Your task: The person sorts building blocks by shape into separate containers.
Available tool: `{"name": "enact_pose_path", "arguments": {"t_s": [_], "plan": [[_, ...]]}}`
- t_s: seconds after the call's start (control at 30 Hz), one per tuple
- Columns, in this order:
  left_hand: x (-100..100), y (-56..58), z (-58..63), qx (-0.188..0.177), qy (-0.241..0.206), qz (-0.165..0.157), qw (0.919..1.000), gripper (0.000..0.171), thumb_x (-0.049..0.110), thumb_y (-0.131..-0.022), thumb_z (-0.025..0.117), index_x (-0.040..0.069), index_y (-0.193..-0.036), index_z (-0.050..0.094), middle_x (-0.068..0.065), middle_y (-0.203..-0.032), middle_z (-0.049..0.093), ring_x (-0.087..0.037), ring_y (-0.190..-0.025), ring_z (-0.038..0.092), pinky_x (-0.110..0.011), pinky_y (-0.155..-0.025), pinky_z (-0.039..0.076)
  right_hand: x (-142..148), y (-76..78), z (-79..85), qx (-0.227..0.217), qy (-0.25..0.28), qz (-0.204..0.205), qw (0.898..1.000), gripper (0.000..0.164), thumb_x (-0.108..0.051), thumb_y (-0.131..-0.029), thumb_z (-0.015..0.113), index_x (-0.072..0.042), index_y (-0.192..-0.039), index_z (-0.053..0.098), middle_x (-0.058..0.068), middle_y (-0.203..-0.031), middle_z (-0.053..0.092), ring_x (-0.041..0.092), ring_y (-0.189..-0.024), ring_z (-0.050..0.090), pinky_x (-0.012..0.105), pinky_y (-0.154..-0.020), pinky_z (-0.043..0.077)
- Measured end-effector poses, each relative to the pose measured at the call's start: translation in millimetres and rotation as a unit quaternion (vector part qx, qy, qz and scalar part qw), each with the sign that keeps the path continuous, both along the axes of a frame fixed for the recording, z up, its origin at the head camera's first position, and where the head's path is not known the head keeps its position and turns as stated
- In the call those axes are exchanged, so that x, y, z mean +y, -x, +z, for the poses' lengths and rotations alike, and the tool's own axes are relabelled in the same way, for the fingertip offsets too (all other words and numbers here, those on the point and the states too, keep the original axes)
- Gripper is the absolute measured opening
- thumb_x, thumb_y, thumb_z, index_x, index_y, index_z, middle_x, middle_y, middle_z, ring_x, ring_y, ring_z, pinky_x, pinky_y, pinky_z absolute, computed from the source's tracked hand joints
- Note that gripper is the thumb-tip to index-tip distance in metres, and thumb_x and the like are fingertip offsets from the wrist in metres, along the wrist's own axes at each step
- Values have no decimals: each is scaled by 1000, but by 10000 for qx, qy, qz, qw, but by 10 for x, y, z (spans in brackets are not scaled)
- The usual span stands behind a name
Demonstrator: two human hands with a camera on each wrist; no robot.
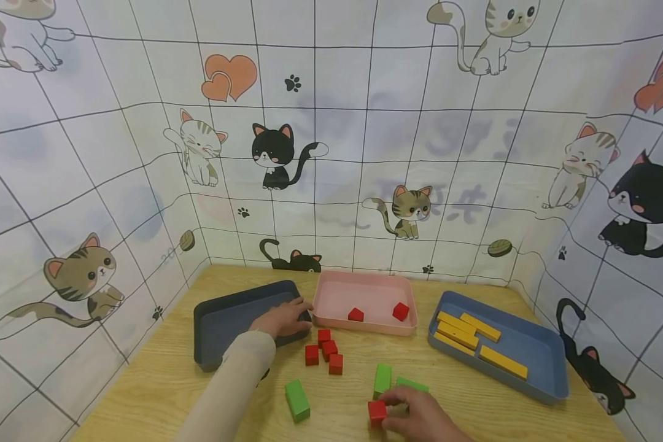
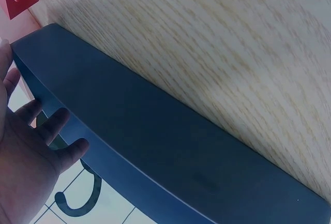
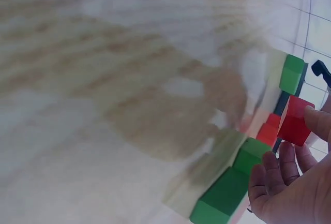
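Right fingers [image 1: 398, 394] pinch a red cube [image 1: 377, 414] (flat-faced); table [image 1: 475, 402] wood-grained

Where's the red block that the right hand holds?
In the head view, the red block is low, right of centre, pinched in the right hand, just below two green blocks in the picture.

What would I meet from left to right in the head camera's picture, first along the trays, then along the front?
Trays: left blue tray, pink tray, right blue tray.
Front: cream sleeve, lone green block, pinched red block, right hand.
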State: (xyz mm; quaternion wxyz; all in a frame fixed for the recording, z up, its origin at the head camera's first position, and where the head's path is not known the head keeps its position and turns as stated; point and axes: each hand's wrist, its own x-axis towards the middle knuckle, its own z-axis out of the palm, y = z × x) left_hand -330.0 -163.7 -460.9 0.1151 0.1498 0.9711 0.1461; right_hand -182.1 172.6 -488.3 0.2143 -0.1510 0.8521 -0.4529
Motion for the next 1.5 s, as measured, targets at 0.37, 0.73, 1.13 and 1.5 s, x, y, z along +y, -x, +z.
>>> {"name": "enact_pose_path", "arguments": {"t_s": [0.37, 0.73, 1.13, 1.5], "plan": [[-3, -3, 1, 17, -8, -23, 10000, 49, 37, -99, 61, 22, -145, 50, -11, -159, 31, -40, -141, 35, -64, -109, 28, 12, 112, 252, 1350, -259, -422, 9896, 41, -34, -82, 82, -11, -114, 70, -1, -108, 70, 26, -101, 63, 43, -82, 51], [-16, -15, 6, -48, -14, 33, 10000, 50, 39, -99, 60, 24, -146, 49, -9, -160, 29, -39, -142, 34, -64, -110, 27, -4, 377, 315, 1558, -377, -1339, 9780, 39, -26, -80, 84, -12, -115, 72, -3, -106, 71, 18, -99, 64, 36, -82, 51], [-1, -7, 22, -45, 29, 86, 9999, 50, 39, -99, 61, 26, -145, 50, -8, -160, 30, -39, -141, 35, -65, -108, 29, 52, 692, 285, 1476, -334, -1774, 9724, 35, -25, -84, 81, -12, -115, 72, 0, -104, 70, 22, -99, 63, 40, -79, 56], [-6, 3, 1, -46, 25, 27, 10000, 50, 38, -99, 61, 25, -146, 49, -9, -160, 30, -39, -142, 34, -64, -111, 26, 33, 872, 290, 1632, -88, -1929, 9675, 33, -22, -86, 80, -7, -114, 70, 3, -105, 70, 23, -98, 64, 36, -78, 56]]}}
